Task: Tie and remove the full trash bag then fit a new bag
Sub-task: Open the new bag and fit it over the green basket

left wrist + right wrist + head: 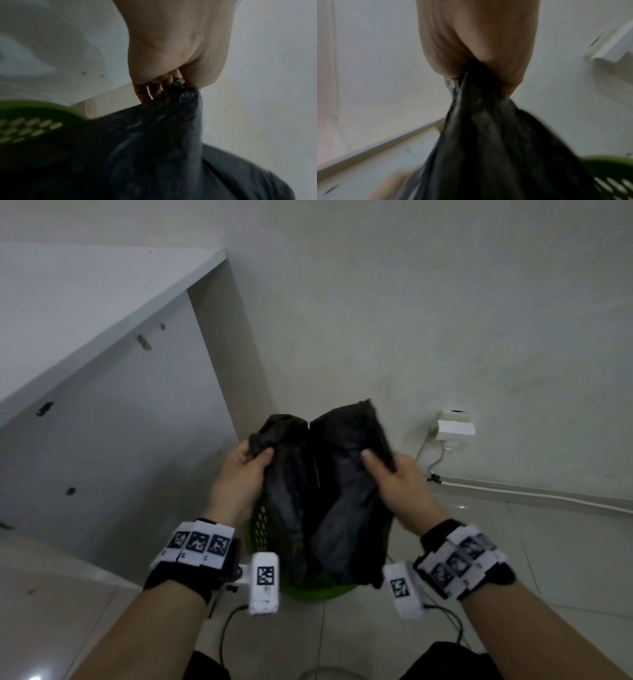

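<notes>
A black trash bag stands up out of a green perforated bin on the floor. My left hand grips the bag's gathered top left corner, thumb over the bunched plastic. On the other side my right hand grips the top right flap. In the left wrist view the curled fingers pinch the black trash bag beside the bin's green rim. The right wrist view shows my right hand closed round a twisted neck of black bag, with the green bin at the lower right.
A white cabinet or desk panel rises close on the left of the bin. A wall socket with a plug and cable sits on the wall at the right, above a white skirting conduit. Tiled floor spreads around the bin.
</notes>
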### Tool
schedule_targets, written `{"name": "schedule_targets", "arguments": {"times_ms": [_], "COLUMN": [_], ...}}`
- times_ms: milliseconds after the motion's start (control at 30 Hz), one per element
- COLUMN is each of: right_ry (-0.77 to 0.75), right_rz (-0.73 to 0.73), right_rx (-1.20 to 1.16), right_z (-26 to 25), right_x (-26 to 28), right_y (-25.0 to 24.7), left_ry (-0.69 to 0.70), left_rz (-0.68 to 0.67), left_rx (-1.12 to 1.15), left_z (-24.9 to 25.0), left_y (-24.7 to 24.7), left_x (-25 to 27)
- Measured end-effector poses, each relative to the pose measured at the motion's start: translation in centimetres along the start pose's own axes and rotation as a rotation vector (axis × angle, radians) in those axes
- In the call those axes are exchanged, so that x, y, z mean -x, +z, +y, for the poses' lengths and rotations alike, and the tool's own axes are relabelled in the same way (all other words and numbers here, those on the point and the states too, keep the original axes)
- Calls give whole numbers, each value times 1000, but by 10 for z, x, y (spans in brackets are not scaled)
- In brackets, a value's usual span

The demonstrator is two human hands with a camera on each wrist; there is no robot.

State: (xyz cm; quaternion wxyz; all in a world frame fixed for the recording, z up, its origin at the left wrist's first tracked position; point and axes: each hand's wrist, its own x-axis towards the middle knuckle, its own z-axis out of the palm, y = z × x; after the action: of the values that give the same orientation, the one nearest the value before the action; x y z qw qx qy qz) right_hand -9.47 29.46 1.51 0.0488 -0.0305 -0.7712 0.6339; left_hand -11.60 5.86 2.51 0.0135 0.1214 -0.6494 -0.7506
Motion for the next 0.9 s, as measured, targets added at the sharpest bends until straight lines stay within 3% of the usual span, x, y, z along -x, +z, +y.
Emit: {"name": "schedule_targets", "arguments": {"times_ms": [100,267,333,433,500,533,633,700,800,900], "right_ry": [-21,-3,25,65,105,129,160,116,89,79], "right_rz": [274,252,253,228,159,87,-200,-277,-199,-29], "right_rx": [118,68,0,-72,-161,-237,-478,-359,-200,-177], "right_z": [-8,-33,-43,-58,-69,-75,-84,-79,-73,-73], "right_x": [-22,-38,-46,-51,-48,-45,-29,-22,-22,-38], "right_y": [-54,-90,-82,-54,-32,-23,-9,-10,-19,-49], "left_ry": [-8,-255,-115,209,295,347,478,430,378,377], "left_rz": [140,127,50,-231,-412,-429,-287,-268,-251,-118], "left_rx": [-156,-447,-505,-572,-661,-703,-644,-578,-541,-522], "left_z": [-13,-20,-14,-7,-3,-1,8,15,25,37], "left_y": [-41,-54,-27,20,47,57,67,59,39,9], "left_x": [-22,-29,-15,11,26,30,29,23,14,-5]}}
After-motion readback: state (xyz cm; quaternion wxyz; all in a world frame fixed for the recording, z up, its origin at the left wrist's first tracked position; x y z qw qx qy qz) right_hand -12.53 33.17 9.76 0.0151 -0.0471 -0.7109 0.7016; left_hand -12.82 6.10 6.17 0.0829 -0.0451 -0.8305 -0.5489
